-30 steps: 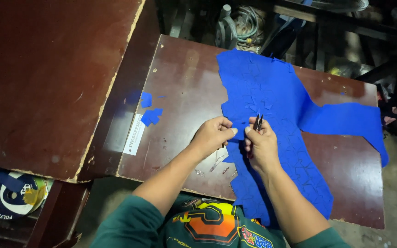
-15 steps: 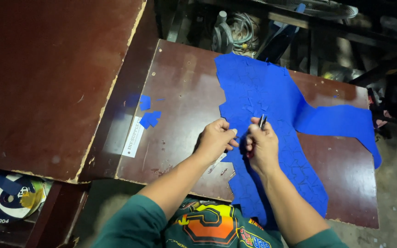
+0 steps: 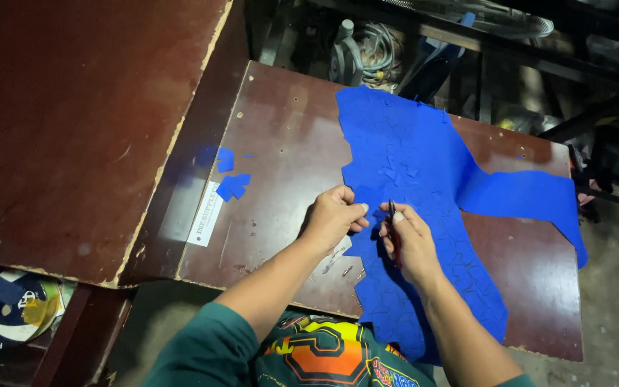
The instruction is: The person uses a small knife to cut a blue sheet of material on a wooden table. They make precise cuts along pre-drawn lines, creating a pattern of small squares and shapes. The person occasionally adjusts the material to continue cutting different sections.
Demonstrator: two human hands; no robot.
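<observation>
While two dark brown boards fill most of the view, the larger worn board point(image 3: 73, 122) lies at the left and the smaller work board point(image 3: 288, 150) sits beside it, slightly lower. Across the work board's right half spreads a big irregular blue sheet point(image 3: 424, 165), scored with star-like outlines (one arm of it reaches toward the right edge). Both hands meet at the sheet's left edge near its middle: the left hand point(image 3: 332, 218) has its fingers pressed together, pinching the blue edge, while the right hand point(image 3: 413, 244) is curled around a slim dark tool point(image 3: 393, 233), its tip on the sheet. Small blue scraps point(image 3: 232, 186) lie apart near a white label strip point(image 3: 205, 213)
</observation>
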